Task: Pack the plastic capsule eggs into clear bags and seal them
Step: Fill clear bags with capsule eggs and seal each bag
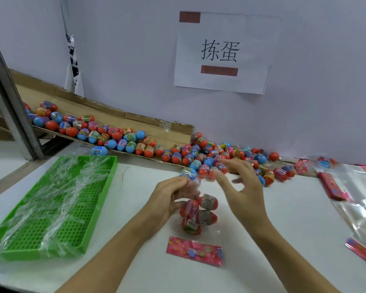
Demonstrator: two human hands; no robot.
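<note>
Left hand (169, 197) pinches the mouth of a clear bag (195, 216) holding four eggs on the worktop (283, 240); right hand (239, 187) hovers open, empty. Filling looks underway; next likely another egg from the pile (209, 157).

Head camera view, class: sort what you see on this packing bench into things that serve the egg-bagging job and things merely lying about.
Part of the job:
- left hand pinching the clear bag of eggs
- right hand, open over it
- loose capsule eggs
- spare bags

Lying about:
- green tray of plastic strips
- wall sign
- cardboard chute
</note>
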